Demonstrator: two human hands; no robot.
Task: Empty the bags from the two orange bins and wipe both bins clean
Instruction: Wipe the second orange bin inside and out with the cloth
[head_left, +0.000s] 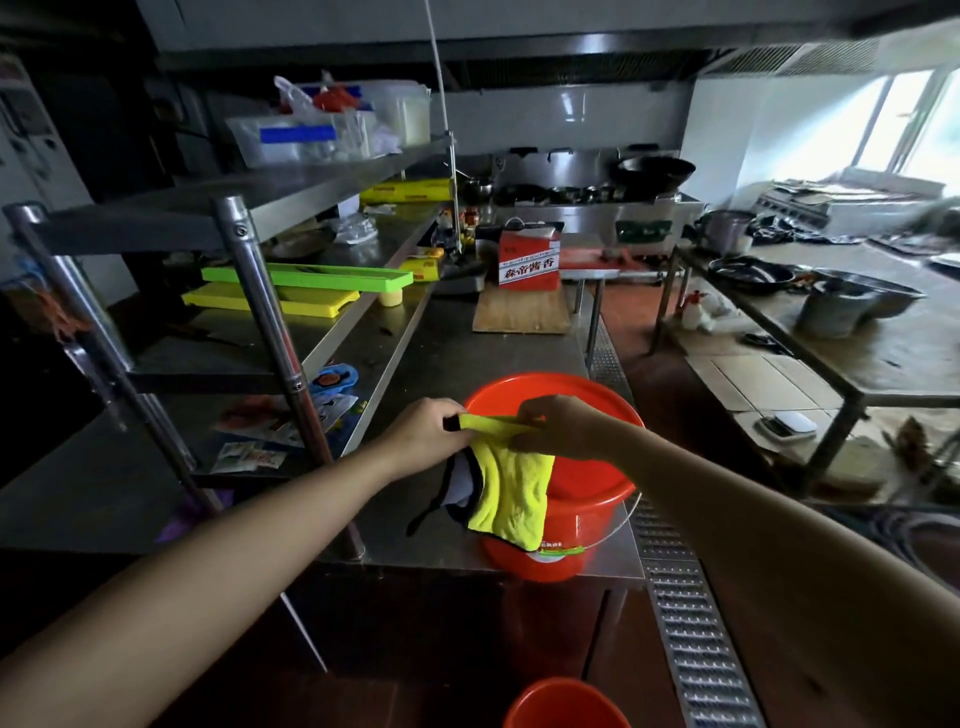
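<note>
Nearest me, down by the floor, the rim of the second bin (558, 704) pokes into view; I cannot see inside it. Above it, my two arms reach out over the counter (441, 343). My left hand (423, 434) pinches one end of the yellow cloth (511, 483), fingers curled round its dark edge, and my right hand (558, 428) pinches the same folded top edge a little further along. The rest of the cloth hangs down in front of the first bin (582, 501), which stands on the counter at its near right corner, no bag showing in what I can see of it.

What worries me is that corner: the bin sits close to the edge, so a hard push while wiping could slide it off toward the floor drain (691, 623). The loose cloth could also snag the bin's wire handle (621, 522). Steadying the rim with one hand seems wise.

Farther along the counter lie a wooden board (522, 312) and a red box (530, 260), with woks (657, 174) on the stove beyond.
</note>
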